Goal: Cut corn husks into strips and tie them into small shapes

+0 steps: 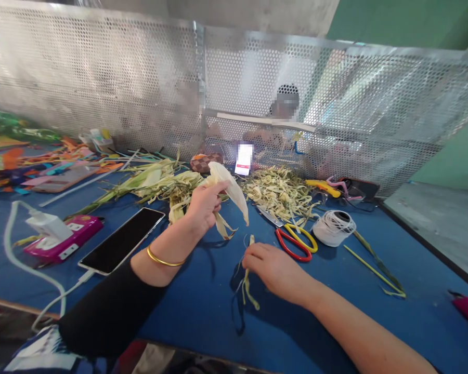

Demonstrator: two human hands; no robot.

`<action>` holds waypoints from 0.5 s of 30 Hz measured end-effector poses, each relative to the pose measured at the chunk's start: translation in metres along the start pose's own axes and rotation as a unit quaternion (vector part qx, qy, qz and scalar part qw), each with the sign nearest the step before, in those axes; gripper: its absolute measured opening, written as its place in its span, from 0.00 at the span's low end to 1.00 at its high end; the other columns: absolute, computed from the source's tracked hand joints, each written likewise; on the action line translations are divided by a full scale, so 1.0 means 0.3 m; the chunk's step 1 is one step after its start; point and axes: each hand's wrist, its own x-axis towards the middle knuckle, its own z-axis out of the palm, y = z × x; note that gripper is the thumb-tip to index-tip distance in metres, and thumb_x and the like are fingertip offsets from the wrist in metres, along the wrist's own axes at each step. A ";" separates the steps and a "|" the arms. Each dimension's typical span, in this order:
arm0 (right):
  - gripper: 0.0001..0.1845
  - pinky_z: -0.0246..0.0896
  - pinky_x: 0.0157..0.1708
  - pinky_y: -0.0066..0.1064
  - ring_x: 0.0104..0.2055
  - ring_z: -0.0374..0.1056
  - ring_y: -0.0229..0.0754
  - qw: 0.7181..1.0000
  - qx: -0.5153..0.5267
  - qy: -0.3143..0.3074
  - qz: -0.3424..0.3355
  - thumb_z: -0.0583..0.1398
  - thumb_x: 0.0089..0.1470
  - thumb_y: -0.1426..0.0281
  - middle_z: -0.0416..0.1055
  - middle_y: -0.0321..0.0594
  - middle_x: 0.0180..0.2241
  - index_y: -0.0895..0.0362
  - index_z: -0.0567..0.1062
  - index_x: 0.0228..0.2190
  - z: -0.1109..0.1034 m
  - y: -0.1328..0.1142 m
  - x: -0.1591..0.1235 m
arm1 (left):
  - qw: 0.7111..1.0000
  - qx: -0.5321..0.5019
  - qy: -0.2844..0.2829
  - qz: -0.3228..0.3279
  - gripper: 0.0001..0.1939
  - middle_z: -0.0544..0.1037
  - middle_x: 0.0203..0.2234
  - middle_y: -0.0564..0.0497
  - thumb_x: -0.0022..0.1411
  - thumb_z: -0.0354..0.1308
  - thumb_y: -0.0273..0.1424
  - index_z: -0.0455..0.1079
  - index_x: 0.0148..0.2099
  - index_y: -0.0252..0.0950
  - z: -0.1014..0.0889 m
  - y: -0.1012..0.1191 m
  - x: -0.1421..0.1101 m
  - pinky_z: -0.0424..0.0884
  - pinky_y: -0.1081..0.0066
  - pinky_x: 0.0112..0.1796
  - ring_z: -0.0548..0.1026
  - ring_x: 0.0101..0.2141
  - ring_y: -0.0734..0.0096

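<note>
We held a pale husk (237, 196) at the centre of the frame, our left fingers (219, 187) gripping its edge; its thinness seemed to call for a light hold. Below, our right fingers (253, 253) pinched a narrow strip (252, 301) above the desk (203, 317). Scissors (281, 226) lay right of centre.

Moderate, whitish light is glowing through the perforated screen (140, 78), brightest at ten o'clock; soft shadows are darkening the blue tabletop (218, 317); wide-angle distortion is stretching the edges.
</note>
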 end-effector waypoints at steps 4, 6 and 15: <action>0.14 0.61 0.41 0.37 0.40 0.66 0.47 0.979 -0.158 0.082 0.102 0.50 0.56 0.80 0.71 0.49 0.39 0.58 0.74 0.38 -0.127 0.206 0.027 | 0.999 -0.009 0.031 0.013 0.09 0.64 0.14 0.59 0.48 0.61 0.23 0.61 0.25 0.33 -0.008 0.013 0.017 0.42 0.81 0.13 0.50 0.11 0.90; 0.18 0.61 0.40 0.36 0.39 0.68 0.47 0.955 -0.191 0.101 0.203 0.50 0.54 0.83 0.71 0.50 0.41 0.59 0.73 0.41 -0.195 0.328 0.050 | 0.999 -0.007 0.040 0.015 0.09 0.62 0.13 0.60 0.48 0.61 0.23 0.61 0.25 0.33 -0.008 0.015 0.019 0.42 0.81 0.13 0.49 0.11 0.89; 0.13 0.63 0.41 0.37 0.42 0.70 0.50 0.922 0.027 0.211 0.322 0.55 0.57 0.64 0.74 0.47 0.41 0.57 0.75 0.39 -0.147 0.255 0.050 | 0.997 0.044 -0.036 -0.043 0.13 0.54 0.10 0.63 0.49 0.62 0.26 0.59 0.22 0.35 0.016 -0.052 -0.027 0.40 0.79 0.14 0.48 0.10 0.87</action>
